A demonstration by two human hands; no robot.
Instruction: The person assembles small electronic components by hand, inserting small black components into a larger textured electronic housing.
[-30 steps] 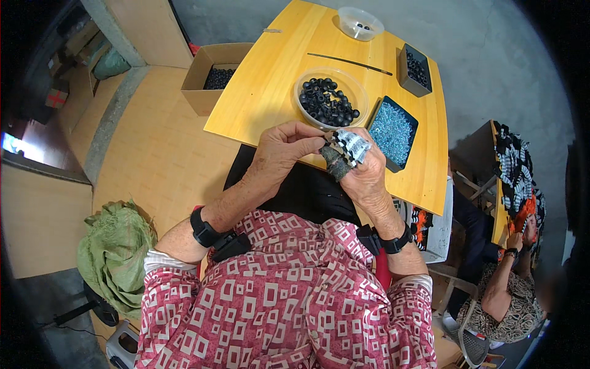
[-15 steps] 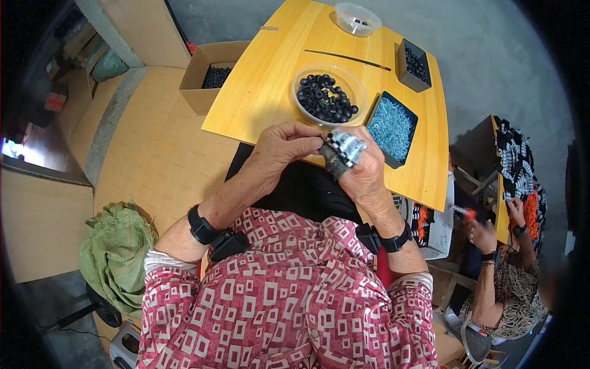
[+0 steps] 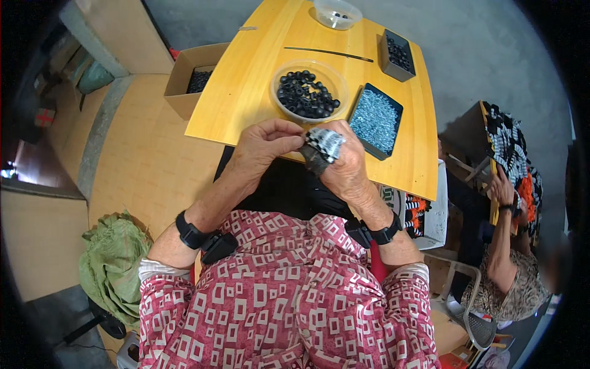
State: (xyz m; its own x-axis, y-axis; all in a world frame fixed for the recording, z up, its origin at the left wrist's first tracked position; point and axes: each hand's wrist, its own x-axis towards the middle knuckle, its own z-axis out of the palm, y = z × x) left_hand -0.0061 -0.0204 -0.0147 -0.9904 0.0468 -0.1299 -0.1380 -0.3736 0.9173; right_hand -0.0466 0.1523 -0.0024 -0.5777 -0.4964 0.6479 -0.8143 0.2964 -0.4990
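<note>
A small knitted piece [image 3: 327, 142], black and white striped with a grey part below, is wrapped in my right hand [image 3: 350, 171], whose fingers curl behind it. From the left, thumb and forefinger of my left hand [image 3: 261, 150] pinch together at its edge; what lies between those fingertips is too small to make out. Both hands are over the near edge of the yellow wooden table [image 3: 239, 86]. Just beyond them stands a clear plastic bowl [image 3: 339, 83] of round black beads [image 3: 307, 95]. Right of it, a black tray [image 3: 377, 153] holds light blue beads [image 3: 373, 120].
A thin dark rod [image 3: 329, 54], another clear bowl [image 3: 344, 19] and a dark box [image 3: 396, 71] of black beads are farther back. Left of the table stands a cardboard box [image 3: 178, 89]. At right, a co-worker's hand [image 3: 503, 184] is at a striped pile [image 3: 510, 144]. A green sack [image 3: 114, 264] lies lower left.
The view has shifted, so the table and its contents sit farther left. My hands keep nearly the same hold. The co-worker's hand has moved up to the striped pile.
</note>
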